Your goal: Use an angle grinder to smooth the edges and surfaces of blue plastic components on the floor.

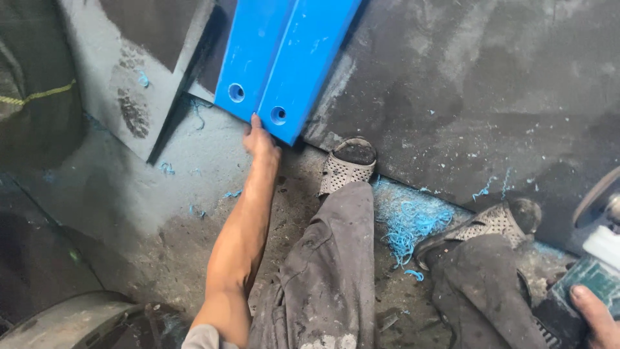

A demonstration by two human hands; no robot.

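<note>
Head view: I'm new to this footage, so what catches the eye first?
Two bright blue panels with round holes, lying side by side at top centre on the dusty grey floor; the left hand touches their near edge. Blue shavings lie scattered by the sandalled feet, and the right hand grips a green power tool at lower right.

The two drilled bars (284,58) lie side by side on the floor (452,84), out ahead of both feet. Left hand (260,142) touches their near end, just left of the left sandal (345,167). Shavings (410,223) sit between the sandals. Right hand (597,317) is on a power tool (594,274), far right.
</note>
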